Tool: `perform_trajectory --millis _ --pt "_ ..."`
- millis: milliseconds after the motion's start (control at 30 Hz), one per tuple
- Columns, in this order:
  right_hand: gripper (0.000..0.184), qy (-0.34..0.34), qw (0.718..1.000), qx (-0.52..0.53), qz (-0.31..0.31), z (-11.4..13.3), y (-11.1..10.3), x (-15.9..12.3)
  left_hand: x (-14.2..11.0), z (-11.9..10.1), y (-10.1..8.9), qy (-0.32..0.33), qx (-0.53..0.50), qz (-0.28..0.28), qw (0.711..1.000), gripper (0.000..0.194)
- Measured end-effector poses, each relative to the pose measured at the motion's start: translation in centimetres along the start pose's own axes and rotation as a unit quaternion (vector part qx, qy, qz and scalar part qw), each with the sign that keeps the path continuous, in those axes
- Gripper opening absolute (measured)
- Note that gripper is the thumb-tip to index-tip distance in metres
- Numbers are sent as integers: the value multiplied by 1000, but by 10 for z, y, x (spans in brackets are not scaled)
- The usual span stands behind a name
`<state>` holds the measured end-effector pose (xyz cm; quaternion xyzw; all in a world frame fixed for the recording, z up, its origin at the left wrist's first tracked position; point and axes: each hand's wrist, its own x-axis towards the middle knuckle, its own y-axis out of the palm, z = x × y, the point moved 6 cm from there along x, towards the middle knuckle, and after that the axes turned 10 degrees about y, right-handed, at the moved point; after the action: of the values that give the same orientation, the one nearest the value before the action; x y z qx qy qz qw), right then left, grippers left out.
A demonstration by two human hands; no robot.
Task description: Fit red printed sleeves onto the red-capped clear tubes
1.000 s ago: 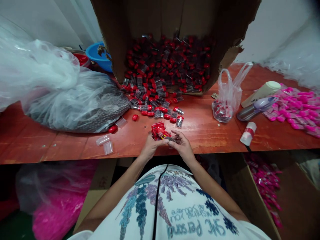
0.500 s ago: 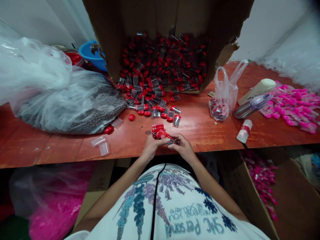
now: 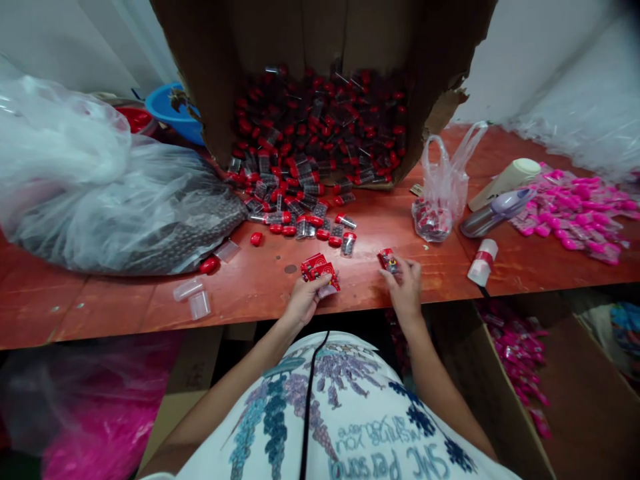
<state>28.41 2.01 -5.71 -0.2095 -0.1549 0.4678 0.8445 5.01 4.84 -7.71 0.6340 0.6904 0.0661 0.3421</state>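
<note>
My left hand (image 3: 304, 297) is closed on a few small red printed cards (image 3: 315, 267), fanned out with the thumb on top, over the table's front edge. To its right, my right hand (image 3: 407, 288) grips a small red-topped piece with a colourful print (image 3: 388, 260) between thumb and fingers, low over the table. Whether that piece is a labelled bottle or a folded card is too small to tell. Beyond both hands lies a pile of small clear bottles with red caps (image 3: 300, 223), dark beads inside, spilling from a cardboard box (image 3: 210, 127).
Left stands a big plastic bag of dark beads (image 3: 200, 227), with empty clear tubes (image 3: 200, 305) before it and a blue basin (image 3: 173, 110) behind. Right are a small plastic bag (image 3: 435, 213), a purple-lidded bottle (image 3: 500, 212), a white roll (image 3: 483, 263) and pink pieces (image 3: 575, 213).
My hands were together at the cards. My right hand has moved away to the right with the small printed piece, while my left hand keeps the cards. The view has shifted slightly.
</note>
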Motion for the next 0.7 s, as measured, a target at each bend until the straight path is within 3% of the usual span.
perform_trajectory --millis 100,167,233,367,467,533,633,700 --pt "38 -25 983 71 165 32 47 -27 0 0 2 23 -3 -17 1000 27" --pt "38 -27 967 97 236 49 73 -42 0 -2 2 39 -3 -23 999 28" --pt "38 -34 961 97 258 57 87 -48 -1 -5 0 49 2 -16 999 30" --pt "42 -85 952 67 286 64 95 -46 -5 -10 -5 51 19 15 998 27" --pt "40 -124 938 33 323 67 99 -39 -4 -13 -15 59 7 -14 998 29" --pt "33 -127 945 -2 301 67 99 -24 -1 -14 -22 66 -3 -49 997 27" --pt "31 -122 976 -89 160 63 95 9 7 -16 -29 66 -28 -91 993 22" --pt "38 -130 977 -146 86 61 96 26 12 -15 -32 48 -45 -104 992 20"
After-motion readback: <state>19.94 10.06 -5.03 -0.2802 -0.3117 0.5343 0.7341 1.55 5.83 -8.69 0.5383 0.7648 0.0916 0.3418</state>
